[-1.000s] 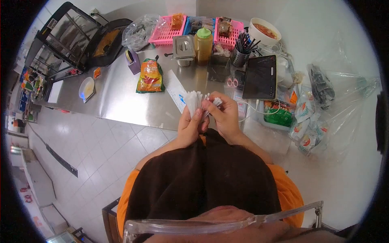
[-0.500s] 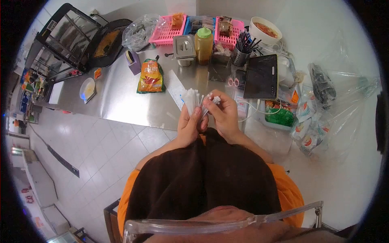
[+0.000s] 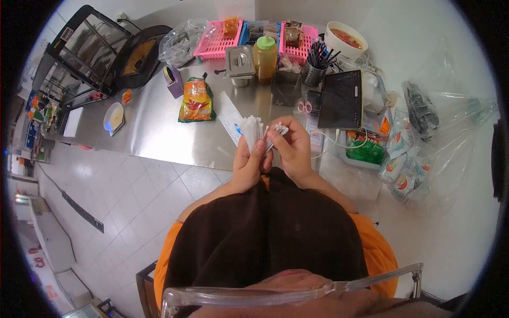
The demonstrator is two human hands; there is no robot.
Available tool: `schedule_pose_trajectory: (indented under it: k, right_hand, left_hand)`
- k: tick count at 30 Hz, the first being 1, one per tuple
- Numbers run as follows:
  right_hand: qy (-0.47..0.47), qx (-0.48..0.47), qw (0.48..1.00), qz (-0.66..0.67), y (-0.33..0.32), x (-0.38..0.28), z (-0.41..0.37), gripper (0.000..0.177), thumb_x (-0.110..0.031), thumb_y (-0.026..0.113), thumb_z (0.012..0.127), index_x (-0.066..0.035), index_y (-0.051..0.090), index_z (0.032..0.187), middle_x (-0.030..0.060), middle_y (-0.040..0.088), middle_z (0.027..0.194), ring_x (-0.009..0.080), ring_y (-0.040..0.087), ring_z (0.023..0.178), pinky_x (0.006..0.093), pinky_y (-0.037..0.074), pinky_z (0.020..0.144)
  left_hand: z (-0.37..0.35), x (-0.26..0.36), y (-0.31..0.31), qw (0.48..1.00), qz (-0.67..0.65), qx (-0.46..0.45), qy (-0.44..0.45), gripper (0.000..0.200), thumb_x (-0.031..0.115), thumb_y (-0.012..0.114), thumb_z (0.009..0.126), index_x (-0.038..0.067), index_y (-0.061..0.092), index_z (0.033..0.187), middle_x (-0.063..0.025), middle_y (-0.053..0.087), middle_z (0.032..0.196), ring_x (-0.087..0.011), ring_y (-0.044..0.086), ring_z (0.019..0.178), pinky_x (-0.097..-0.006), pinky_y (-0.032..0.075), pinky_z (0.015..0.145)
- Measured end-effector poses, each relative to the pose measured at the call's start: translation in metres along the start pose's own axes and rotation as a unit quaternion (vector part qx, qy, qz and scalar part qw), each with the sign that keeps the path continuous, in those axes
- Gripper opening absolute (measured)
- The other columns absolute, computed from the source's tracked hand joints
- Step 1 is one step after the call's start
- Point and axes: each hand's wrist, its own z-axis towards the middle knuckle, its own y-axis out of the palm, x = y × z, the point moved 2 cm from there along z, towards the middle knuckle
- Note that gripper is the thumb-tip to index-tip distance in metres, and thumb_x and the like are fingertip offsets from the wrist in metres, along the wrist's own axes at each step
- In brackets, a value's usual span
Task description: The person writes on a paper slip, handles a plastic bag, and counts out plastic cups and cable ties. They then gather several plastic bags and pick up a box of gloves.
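Over the front edge of the steel counter (image 3: 175, 139), my left hand (image 3: 249, 165) is closed around a bundle of thin white straw-like sticks (image 3: 252, 129) in what looks like a clear or white wrapper with a blue mark. Beside it, my right hand (image 3: 293, 151) pinches a smaller cluster of the same sticks (image 3: 279, 128) between thumb and fingers. The two hands touch or nearly touch at the lower ends of the sticks, which my fingers hide. Behind the bundle lies a long printed paper slip (image 3: 229, 114).
Around the hands stand a yellow-orange pouch (image 3: 196, 103), a tape dispenser (image 3: 174, 82), a green-capped sauce bottle (image 3: 265, 61), a lidded steel container (image 3: 240, 62), pink scissors (image 3: 304, 107) and a dark tablet (image 3: 341, 100). Pink baskets (image 3: 209, 49) line the back; plastic bags (image 3: 403, 169) are at right.
My right fingers have shifted slightly on their cluster of sticks. The bundle in my left hand is turned a little, showing more of the blue mark. The view has moved very slightly.
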Motion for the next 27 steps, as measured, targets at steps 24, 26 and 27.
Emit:
schedule_pose_trajectory:
  k: [24,26,27]
  right_hand:
    - [0.044,-0.027,0.998,-0.037,0.000,-0.008,0.002,0.017,-0.005,0.058,0.082,0.002,0.049,0.095,0.0053,0.052,0.074,0.0117,0.054,0.044,0.0217,0.044,0.037]
    - [0.046,-0.023,0.998,-0.047,-0.001,-0.007,0.003,0.017,-0.006,0.059,0.082,0.004,0.052,0.094,0.0055,0.053,0.074,0.0116,0.054,0.044,0.0216,0.044,0.036]
    - [0.047,-0.020,0.997,-0.053,-0.002,-0.006,0.003,0.016,-0.006,0.059,0.082,0.004,0.053,0.092,0.0056,0.053,0.074,0.0114,0.054,0.044,0.0216,0.044,0.036]
  left_hand:
    - [0.002,0.001,0.003,1.000,0.009,0.005,0.002,0.037,0.015,0.040,0.092,0.009,0.026,0.125,-0.0027,0.046,0.082,-0.0075,0.041,0.052,-0.0191,0.031,0.044]
    - [0.002,0.000,0.002,1.000,0.015,-0.008,0.002,0.037,0.015,0.041,0.091,0.009,0.027,0.125,-0.0024,0.046,0.081,-0.0074,0.041,0.052,-0.0191,0.031,0.044]
    - [0.002,0.000,0.002,1.000,0.017,-0.015,0.002,0.037,0.015,0.041,0.091,0.009,0.027,0.125,-0.0022,0.047,0.080,-0.0074,0.041,0.052,-0.0191,0.031,0.044]
